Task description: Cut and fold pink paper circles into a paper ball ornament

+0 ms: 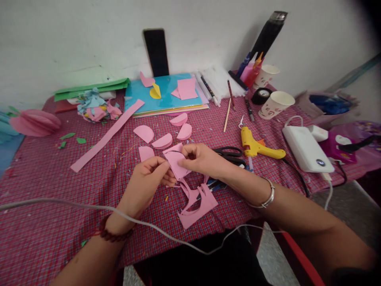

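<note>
Between my two hands is a small stack of pink paper [175, 163] with a dark curved line along its top. My left hand [150, 174] pinches its left edge, and my right hand [199, 159] grips its upper right side. Folded pink paper half-circles [162, 141] lie just beyond my hands. Cut pink paper scraps [198, 206] rest on the cloth below them. Black-handled scissors [229, 152] lie partly hidden behind my right wrist.
A yellow glue gun [258, 147] and a white power bank [308, 149] are at right. Paper cups [276, 104] stand behind them. A phone [156, 51] leans on the wall. A white cable [143, 224] crosses before my forearms. A pink paper strip [108, 135] lies left.
</note>
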Demonstrator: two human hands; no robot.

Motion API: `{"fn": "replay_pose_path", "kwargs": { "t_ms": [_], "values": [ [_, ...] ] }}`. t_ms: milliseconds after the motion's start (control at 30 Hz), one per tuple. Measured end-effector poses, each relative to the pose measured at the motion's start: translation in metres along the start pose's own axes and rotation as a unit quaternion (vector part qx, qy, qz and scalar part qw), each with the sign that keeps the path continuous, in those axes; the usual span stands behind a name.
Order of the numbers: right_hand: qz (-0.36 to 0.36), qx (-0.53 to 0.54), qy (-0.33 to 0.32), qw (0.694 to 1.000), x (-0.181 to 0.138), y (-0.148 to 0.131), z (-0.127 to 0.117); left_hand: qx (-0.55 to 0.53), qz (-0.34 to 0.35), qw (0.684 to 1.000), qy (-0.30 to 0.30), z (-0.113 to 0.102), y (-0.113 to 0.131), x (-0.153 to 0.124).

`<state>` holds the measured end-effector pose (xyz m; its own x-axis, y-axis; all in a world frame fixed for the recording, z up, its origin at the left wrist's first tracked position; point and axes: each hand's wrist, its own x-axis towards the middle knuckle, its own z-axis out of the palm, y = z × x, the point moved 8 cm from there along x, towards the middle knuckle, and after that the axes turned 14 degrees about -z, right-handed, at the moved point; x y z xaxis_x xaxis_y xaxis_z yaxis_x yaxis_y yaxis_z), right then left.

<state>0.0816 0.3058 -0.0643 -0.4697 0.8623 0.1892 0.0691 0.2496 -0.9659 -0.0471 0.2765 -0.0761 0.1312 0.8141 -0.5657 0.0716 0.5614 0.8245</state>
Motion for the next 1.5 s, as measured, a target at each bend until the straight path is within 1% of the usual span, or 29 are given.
{"fn": "replay_pose_path", "kwargs": {
  "t_ms": [133, 367, 567, 833, 1167, 1333, 1500],
  "values": [
    [-0.008, 0.004, 0.010, 1.000, -0.0004, -0.0010, -0.0009, -0.002, 0.000, 1.000, -0.004, 0.0007, 0.0002, -0.0015],
    [0.002, -0.005, 0.020, 1.000, -0.0009, 0.0018, -0.0013, -0.001, 0.001, 1.000, -0.008, 0.0009, -0.0029, 0.0011],
    [0.002, -0.017, 0.020, 1.000, -0.0013, 0.0017, -0.0015, -0.008, -0.002, 1.000, -0.014, 0.0029, -0.0060, 0.0017],
    [-0.003, -0.006, 0.028, 1.000, -0.0009, 0.0031, 0.0002, 0.019, 0.009, 1.000, -0.007, 0.0032, -0.0057, 0.0016],
    [-0.010, -0.032, 0.023, 0.999, -0.0003, 0.0024, -0.0009, 0.005, 0.010, 1.000, -0.011, 0.0045, -0.0058, 0.0031],
    [-0.012, -0.051, 0.019, 0.998, -0.0007, 0.0016, 0.0001, 0.002, 0.006, 1.000, -0.002, 0.0046, -0.0061, 0.0035],
    [-0.018, -0.047, 0.006, 0.999, -0.0019, -0.0004, 0.0034, -0.004, 0.030, 0.999, 0.029, -0.0017, -0.0010, 0.0037]
  ]
}}
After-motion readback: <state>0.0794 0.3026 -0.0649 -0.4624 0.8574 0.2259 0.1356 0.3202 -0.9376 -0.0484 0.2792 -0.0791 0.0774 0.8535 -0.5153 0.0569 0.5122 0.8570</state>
